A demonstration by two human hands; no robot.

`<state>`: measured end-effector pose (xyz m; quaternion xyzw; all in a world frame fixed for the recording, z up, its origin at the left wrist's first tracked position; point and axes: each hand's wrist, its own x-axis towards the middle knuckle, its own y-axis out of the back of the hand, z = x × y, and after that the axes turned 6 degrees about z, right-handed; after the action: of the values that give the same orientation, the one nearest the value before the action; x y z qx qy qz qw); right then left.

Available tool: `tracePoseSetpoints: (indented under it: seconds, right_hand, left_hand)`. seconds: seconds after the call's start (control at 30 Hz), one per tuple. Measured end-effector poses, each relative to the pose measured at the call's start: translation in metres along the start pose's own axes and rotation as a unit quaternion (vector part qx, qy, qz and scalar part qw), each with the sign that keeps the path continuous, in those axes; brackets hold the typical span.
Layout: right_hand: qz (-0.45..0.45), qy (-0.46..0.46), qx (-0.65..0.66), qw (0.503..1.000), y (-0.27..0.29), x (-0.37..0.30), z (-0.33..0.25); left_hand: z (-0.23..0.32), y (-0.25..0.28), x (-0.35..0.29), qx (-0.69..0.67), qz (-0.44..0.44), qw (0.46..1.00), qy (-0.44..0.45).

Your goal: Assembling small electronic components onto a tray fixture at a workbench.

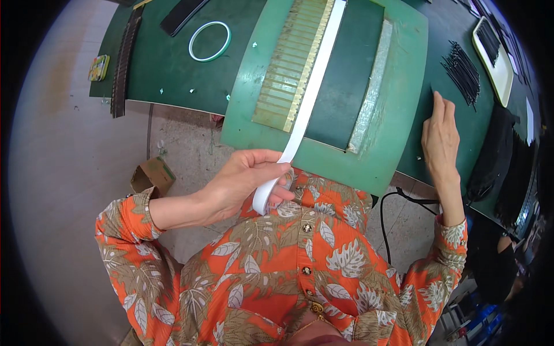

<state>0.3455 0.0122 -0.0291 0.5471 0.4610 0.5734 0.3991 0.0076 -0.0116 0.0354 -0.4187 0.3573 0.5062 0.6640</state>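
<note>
My left hand (245,181) is closed on a roll of white tape (261,199), thumb and forefinger pinching the strip where it leaves the roll. From there the tape strip (314,86) runs taut up a green board (398,104), along the edge of a slotted brass-coloured plate (288,63). To the right of the strip lie a dark flat panel (341,81) and a worn metal bar (370,86). Off the board's right side, my right hand (441,135) reaches over the dark green table with fingers stretched forward. I see nothing clearly held in it.
A bundle of thin black rods (463,72) lies beyond my right hand, beside a cream tray (499,75) with more rods. A tape ring (210,41) and a dark slim case (183,16) lie on the left table. A cardboard box (153,176) stands on the floor.
</note>
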Motion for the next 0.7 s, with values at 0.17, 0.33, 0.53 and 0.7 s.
tracePoseSetpoints:
  seconds: [0.17, 0.33, 0.53, 0.7]
  right_hand:
    - [-0.024, -0.058, 0.056, 0.996, 0.009, 0.024, -0.003]
    - [0.034, 0.04, 0.136, 0.989, 0.027, 0.01, -0.062]
    - [-0.069, 0.143, 0.183, 0.97, 0.03, -0.013, -0.115]
    - [-0.053, 0.179, 0.253, 0.949, 0.02, -0.014, -0.124]
  left_hand:
    - [-0.002, -0.001, -0.001, -0.008, -0.002, 1.0, -0.011]
    - [0.002, -0.004, -0.001, -0.002, -0.003, 1.0, -0.015]
    - [0.011, -0.002, -0.007, -0.032, -0.02, 0.999, -0.031]
    - [0.016, 0.0, -0.006, -0.036, -0.019, 0.998, -0.04]
